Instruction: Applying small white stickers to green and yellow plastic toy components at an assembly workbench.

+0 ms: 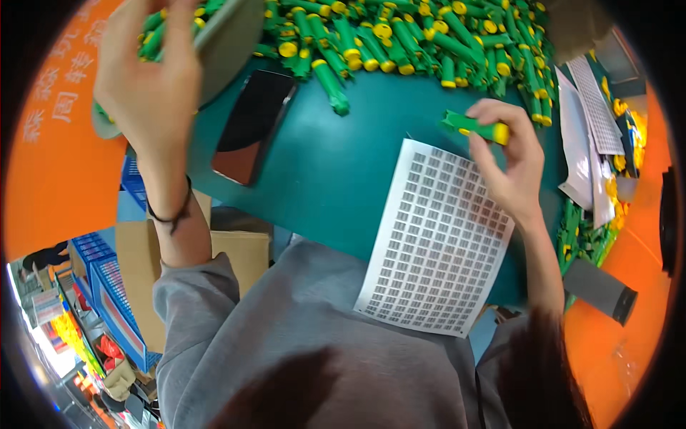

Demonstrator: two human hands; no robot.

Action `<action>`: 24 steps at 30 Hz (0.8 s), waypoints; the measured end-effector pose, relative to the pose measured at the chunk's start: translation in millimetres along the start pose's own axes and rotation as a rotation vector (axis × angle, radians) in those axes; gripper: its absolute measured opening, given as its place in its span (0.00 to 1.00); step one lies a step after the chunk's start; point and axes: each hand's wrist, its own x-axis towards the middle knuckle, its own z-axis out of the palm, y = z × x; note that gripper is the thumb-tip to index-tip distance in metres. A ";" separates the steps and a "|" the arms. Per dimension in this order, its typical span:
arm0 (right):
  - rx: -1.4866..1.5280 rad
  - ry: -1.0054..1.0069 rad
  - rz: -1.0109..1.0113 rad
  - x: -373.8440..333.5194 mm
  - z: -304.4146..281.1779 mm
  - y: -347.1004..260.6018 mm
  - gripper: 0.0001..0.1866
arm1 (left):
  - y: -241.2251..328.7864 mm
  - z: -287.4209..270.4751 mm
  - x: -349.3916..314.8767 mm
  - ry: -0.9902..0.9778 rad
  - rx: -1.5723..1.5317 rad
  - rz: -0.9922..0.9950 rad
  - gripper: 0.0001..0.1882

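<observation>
My right hand (516, 154) pinches a small green plastic toy piece with a yellow round end (480, 131) between thumb and fingers, above the top right of a white sticker sheet (437, 239). That sheet carries rows of small dark printed labels and reaches over the table's near edge to my lap. At the upper left, my left hand (146, 86) is over a grey-green bin (230, 46) with similar green pieces inside. Its fingers look apart, slightly blurred, their tips cut off by the picture's top edge; I see nothing held in them. One loose green piece (330, 87) lies in front of the pile.
A large pile of green-and-yellow pieces (400, 39) covers the far side of the green tabletop (321, 171). A dark phone (254, 125) lies near the bin. More sheets and bags (582, 136) lie at the right. Cardboard boxes (139, 286) and blue crates (107, 286) stand below left.
</observation>
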 end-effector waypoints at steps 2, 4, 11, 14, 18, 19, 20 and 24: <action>0.459 0.114 0.164 -15.4 -5.3 -11.6 0.12 | 25.9 15.8 -23.7 -0.282 -0.332 0.150 0.07; 0.534 0.145 0.247 -43.0 -8.7 0.0 0.12 | 58.1 40.0 -60.4 -0.651 -0.622 0.037 0.09; 0.695 0.083 0.420 -82.3 11.9 4.9 0.16 | 91.3 88.9 -121.6 -0.778 -0.535 0.117 0.11; 0.676 0.139 0.414 -78.0 13.1 8.1 0.16 | 92.0 90.3 -130.2 -0.723 -0.513 0.134 0.08; 0.710 0.125 0.423 -78.7 12.8 9.4 0.17 | 89.8 93.6 -134.2 -0.632 -0.511 0.197 0.08; 0.758 0.147 0.495 -78.0 11.9 4.9 0.18 | 90.3 95.6 -133.8 -0.586 -0.539 0.203 0.08; 0.804 0.170 0.566 -78.2 11.9 1.6 0.18 | 90.6 97.2 -133.2 -0.589 -0.547 0.202 0.08; 0.717 0.187 0.459 -77.4 16.6 6.2 0.19 | 92.5 95.4 -119.5 -0.686 -0.761 -0.103 0.06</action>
